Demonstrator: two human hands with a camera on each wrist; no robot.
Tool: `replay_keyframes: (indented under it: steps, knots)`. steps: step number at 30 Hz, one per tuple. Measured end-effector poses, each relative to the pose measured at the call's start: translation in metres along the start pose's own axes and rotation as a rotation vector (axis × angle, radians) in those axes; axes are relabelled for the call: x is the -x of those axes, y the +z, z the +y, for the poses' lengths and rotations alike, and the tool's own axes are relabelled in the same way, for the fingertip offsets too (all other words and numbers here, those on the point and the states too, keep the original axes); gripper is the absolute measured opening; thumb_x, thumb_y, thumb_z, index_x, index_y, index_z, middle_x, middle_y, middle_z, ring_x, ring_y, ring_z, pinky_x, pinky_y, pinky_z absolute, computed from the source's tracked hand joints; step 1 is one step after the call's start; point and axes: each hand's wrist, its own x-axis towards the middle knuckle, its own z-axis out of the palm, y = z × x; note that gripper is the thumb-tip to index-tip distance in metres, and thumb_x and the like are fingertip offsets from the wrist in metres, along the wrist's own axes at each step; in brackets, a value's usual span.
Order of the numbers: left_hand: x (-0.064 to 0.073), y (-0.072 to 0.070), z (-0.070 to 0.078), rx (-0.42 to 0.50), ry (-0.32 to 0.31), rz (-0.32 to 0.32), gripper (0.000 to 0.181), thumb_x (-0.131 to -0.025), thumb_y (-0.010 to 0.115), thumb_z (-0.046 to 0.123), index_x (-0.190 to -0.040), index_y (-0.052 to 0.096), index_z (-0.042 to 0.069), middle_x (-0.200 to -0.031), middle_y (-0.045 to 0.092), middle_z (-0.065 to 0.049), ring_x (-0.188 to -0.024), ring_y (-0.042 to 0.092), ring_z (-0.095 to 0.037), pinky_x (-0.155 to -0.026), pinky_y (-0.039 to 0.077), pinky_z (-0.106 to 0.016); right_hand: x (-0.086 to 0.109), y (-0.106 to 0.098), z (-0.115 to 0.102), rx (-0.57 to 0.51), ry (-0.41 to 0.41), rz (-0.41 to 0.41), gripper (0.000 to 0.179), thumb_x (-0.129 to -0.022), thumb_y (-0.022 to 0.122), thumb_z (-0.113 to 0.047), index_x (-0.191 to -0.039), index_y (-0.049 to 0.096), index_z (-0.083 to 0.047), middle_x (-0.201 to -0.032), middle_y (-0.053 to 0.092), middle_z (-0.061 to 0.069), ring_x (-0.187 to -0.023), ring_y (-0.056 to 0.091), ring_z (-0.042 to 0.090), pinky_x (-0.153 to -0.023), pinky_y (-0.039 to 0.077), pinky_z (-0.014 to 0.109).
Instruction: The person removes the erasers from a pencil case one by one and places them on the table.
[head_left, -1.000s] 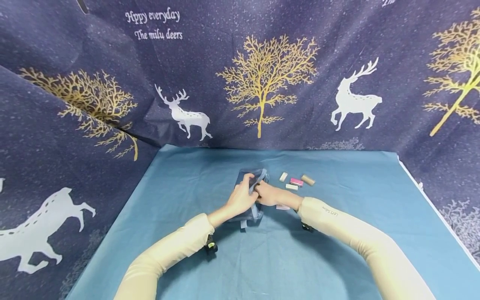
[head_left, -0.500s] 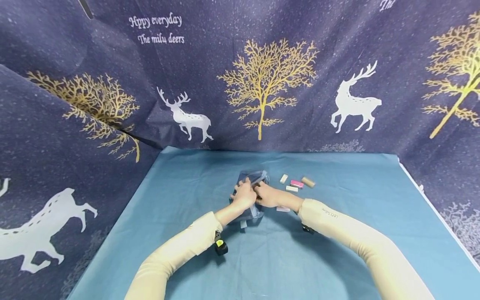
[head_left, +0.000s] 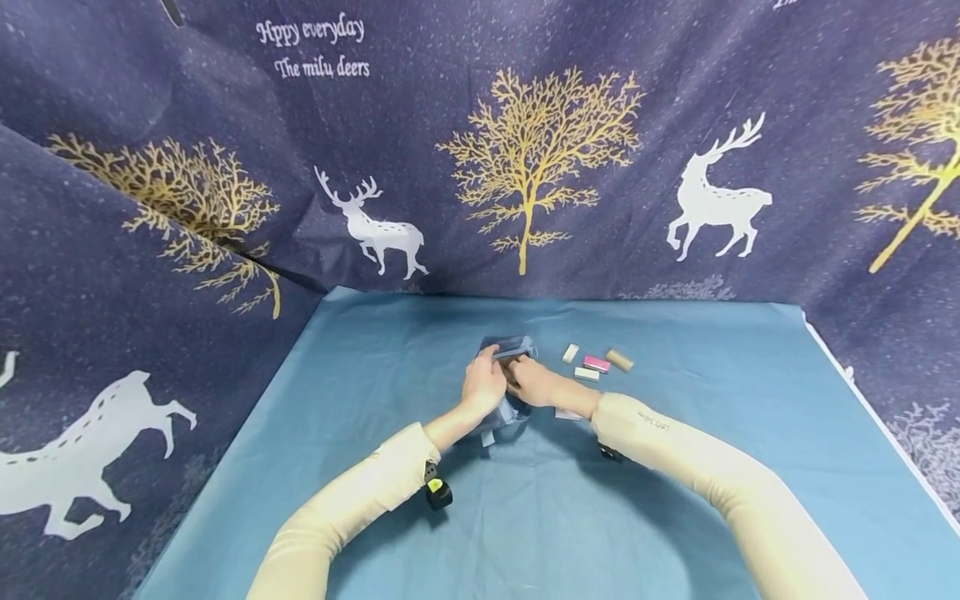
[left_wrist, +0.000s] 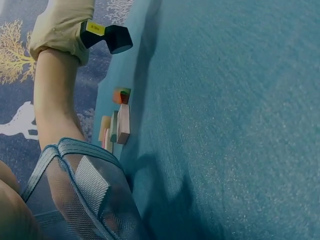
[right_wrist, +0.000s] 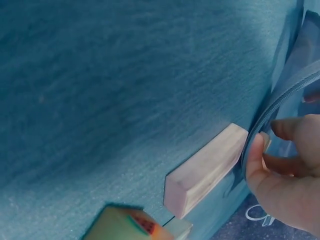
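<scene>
A blue mesh zip pouch (head_left: pixel 504 343) lies on the table, its zipped mouth parted. My left hand (head_left: pixel 483 385) grips the pouch's left side; the left wrist view shows only part of this hand (left_wrist: pixel 15 212) at the lower left. From the right, my right hand (head_left: pixel 532 382) reaches into the mouth, and its forearm continues behind the mesh in the left wrist view. In the right wrist view, the right hand (right_wrist: pixel 295 172) has bent fingers and a thumb beside the zip (right_wrist: pixel 272 107). Whether it holds anything cannot be made out.
Right of the pouch lie several small blocks: a pink one (head_left: pixel 597 364), a tan one (head_left: pixel 620 360) and white ones (head_left: pixel 587 374). A pale pink block (right_wrist: pixel 205 170) and a fruit-printed one (right_wrist: pixel 125 225) sit near my right wrist. A deer-patterned cloth (head_left: pixel 480 167) hangs behind the table.
My left hand first moved right over the pouch mouth, then shifted back to its left side, and the mouth looks wider. The right hand stays at the opening. The loose blocks keep their places.
</scene>
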Motion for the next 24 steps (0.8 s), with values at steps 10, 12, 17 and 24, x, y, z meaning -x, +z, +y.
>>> replay_keyframes:
  steps: [10,12,17,24]
  knots:
    - [0.0016,-0.0079,-0.0014,0.177,-0.064,-0.029,0.041,-0.095,0.034,0.015,-0.134,0.046,0.01,-0.044,0.034,0.004,-0.034,0.024,-0.009,-0.034,0.026,-0.023,-0.0059,-0.0013,-0.0032,-0.015,0.056,-0.021,0.022,-0.091,0.053,-0.019,-0.097,0.062,0.0,-0.084,0.063,0.015,-0.082,0.061,0.029,-0.067,0.05,0.036]
    - [0.001,-0.0088,-0.0026,0.188,-0.075,-0.029,0.041,-0.095,0.034,0.018,-0.133,0.047,0.011,-0.043,0.032,0.005,-0.034,0.022,-0.009,-0.033,0.025,-0.023,-0.0065,-0.0021,-0.0033,-0.012,0.064,-0.028,0.019,-0.09,0.055,-0.018,-0.094,0.062,0.0,-0.081,0.062,0.014,-0.077,0.061,0.027,-0.063,0.048,0.034]
    - [-0.0004,-0.008,-0.0035,0.184,-0.075,-0.019,0.043,-0.094,0.035,0.023,-0.133,0.047,0.011,-0.043,0.032,0.006,-0.033,0.021,-0.009,-0.032,0.024,-0.023,-0.0052,-0.0035,-0.0021,-0.006,0.065,-0.029,0.012,-0.089,0.055,-0.014,-0.089,0.061,-0.003,-0.078,0.06,0.011,-0.073,0.058,0.023,-0.061,0.047,0.033]
    - [-0.0006,-0.0025,-0.0043,0.151,-0.08,-0.013,0.044,-0.094,0.037,0.026,-0.135,0.046,0.012,-0.043,0.032,0.006,-0.034,0.023,-0.009,-0.034,0.025,-0.023,0.0027,-0.0034,-0.0019,-0.043,0.028,0.034,0.007,-0.086,0.057,-0.009,-0.089,0.06,-0.003,-0.082,0.059,0.011,-0.078,0.056,0.024,-0.064,0.047,0.035]
